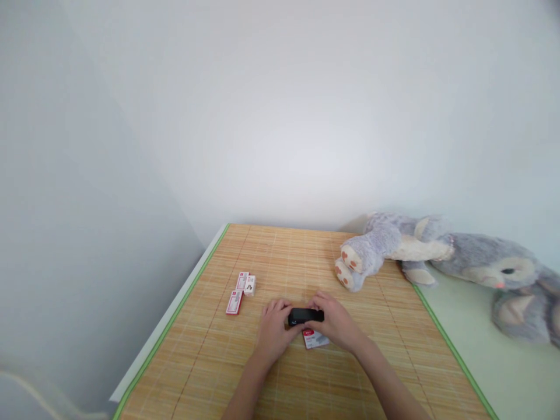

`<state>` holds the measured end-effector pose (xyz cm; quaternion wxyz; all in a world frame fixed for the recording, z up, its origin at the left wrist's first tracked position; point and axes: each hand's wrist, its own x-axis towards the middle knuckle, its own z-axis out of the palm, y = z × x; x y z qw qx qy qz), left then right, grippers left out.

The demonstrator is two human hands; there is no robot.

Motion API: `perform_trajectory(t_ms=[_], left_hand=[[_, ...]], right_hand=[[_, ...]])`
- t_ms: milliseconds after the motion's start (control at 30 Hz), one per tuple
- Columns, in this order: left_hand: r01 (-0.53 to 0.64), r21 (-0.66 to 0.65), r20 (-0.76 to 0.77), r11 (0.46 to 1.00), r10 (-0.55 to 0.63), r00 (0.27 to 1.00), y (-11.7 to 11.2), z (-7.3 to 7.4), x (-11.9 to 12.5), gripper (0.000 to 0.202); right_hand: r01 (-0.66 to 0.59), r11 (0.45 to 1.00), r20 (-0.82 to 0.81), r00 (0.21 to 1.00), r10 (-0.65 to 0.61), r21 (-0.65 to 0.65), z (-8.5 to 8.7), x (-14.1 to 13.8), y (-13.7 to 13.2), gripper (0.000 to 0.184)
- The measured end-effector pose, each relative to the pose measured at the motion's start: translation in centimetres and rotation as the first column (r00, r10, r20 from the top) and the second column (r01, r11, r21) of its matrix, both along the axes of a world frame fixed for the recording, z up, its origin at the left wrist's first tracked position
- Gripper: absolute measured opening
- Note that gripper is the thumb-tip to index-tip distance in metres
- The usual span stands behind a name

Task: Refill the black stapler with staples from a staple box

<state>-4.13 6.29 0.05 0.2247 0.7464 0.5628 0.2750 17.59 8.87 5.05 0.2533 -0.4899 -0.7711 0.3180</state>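
While both hands, left (273, 329) and right (335, 324), grip black stapler (305, 316), box (315, 339) print unreadable.

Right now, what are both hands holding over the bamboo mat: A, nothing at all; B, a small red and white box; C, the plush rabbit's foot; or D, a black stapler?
D: the left hand and right hand grip the ends of a black stapler between them, above the bamboo mat; an opened small box lies just under it.
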Motion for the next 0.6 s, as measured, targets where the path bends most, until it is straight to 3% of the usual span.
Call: perform_trajectory(t_ms=[167, 233, 300, 367, 433, 500, 600], left_hand=[[0.019, -0.005, 0.034, 1.0, -0.019, 0.999, -0.2, 0.6, -0.6, 0.035], [0.049, -0.02, 0.068, 0.999, -0.048, 0.997, -0.6, 1.5, -0.4, 0.049], [0.169, -0.038, 0.093, 0.985, -0.165, 0.982, -1.4, 2.7, 0.5, 0.068], [0.363, -0.05, 0.094, 0.931, -0.357, 0.929, -2.5, 3.8, 2.0, 0.08], [0.483, -0.056, 0.075, 0.874, -0.478, 0.875, -3.5, 4.6, 3.4, 0.089], [0.485, -0.07, 0.056, 0.872, -0.482, 0.874, -3.9, 4.9, 3.9, 0.092], [0.397, -0.098, 0.032, 0.913, -0.395, 0.918, -3.5, 4.5, 2.4, 0.09]], right_hand=[[0.071, 0.997, 0.049, 0.996, -0.072, 0.028, -0.7, 1.1, -0.7, 0.021], [0.16, 0.987, 0.038, 0.986, -0.16, 0.001, -1.2, 2.5, -1.5, 0.02], [0.249, 0.967, 0.002, 0.969, -0.249, -0.049, -1.8, 3.8, -2.2, 0.02], [0.319, 0.943, -0.03, 0.946, -0.323, -0.095, -2.4, 4.8, -2.9, 0.021], [0.381, 0.916, -0.043, 0.92, -0.389, -0.127, -2.7, 5.6, -3.4, 0.025], [0.443, 0.883, -0.046, 0.89, -0.454, -0.154, -3.0, 6.1, -3.8, 0.031], [0.492, 0.85, -0.064, 0.857, -0.511, -0.189, -3.4, 6.5, -4.5, 0.039]])
